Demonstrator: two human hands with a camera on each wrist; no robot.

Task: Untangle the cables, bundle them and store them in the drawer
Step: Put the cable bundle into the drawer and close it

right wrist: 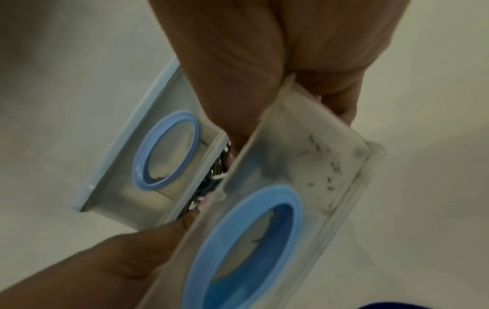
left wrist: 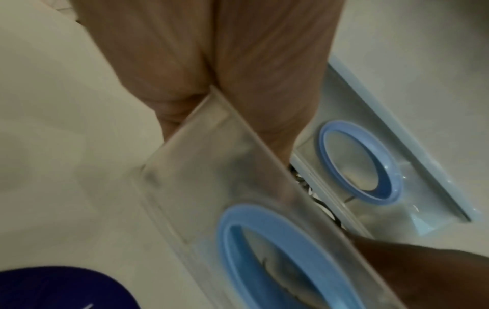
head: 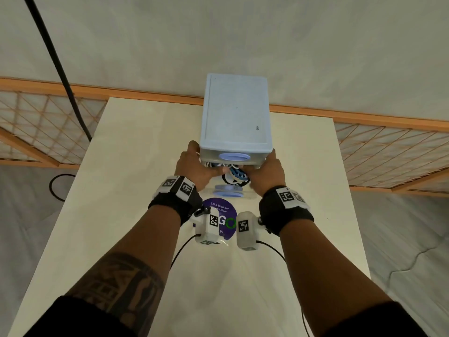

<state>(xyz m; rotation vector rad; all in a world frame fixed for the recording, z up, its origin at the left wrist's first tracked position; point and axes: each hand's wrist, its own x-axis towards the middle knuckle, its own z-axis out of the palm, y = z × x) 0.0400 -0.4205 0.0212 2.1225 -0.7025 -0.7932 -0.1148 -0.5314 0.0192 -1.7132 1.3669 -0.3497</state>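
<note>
A: Starting with the cables (head: 234, 176): bundled in black, white and blue loops, lying inside the open drawer (head: 228, 189), second down in the drawer unit (head: 235, 110), just under the closed top drawer (head: 211, 158).

B: Visible in both wrist views too, but only as a sliver through the gap. Hard to count the bundles.

A: Probably light and floppy, yet springy enough to uncoil and ride up over the rim. Worth pressing flat before sliding anything shut.

B: And the drawer itself?

A: Thin translucent plastic. Likely light, slightly flexible, smooth, and easy to skew on its runners. Best held as now, at the two front corners rather than by the blue ring handle (right wrist: 280, 194) alone, for an even push.

B: Left hand (head: 194, 166) on the left front corner, right hand (head: 266, 171) on the right one. Fingers (left wrist: 278, 104) closed round the front panel's edge from both sides. Same clasp on the right.

A: Judging by that, storing nearly finished, with only the closing left. Some risk of pinching a loop between the drawer's rim and the underside of the top drawer.

B: Further out: a pale desk (head: 145, 166) carrying the unit, with a purple sticker (head: 229, 210) just nearer than the drawer, between the wrists. Off to the left, a black cord (head: 60, 69) hanging past the desk's edge.
</note>
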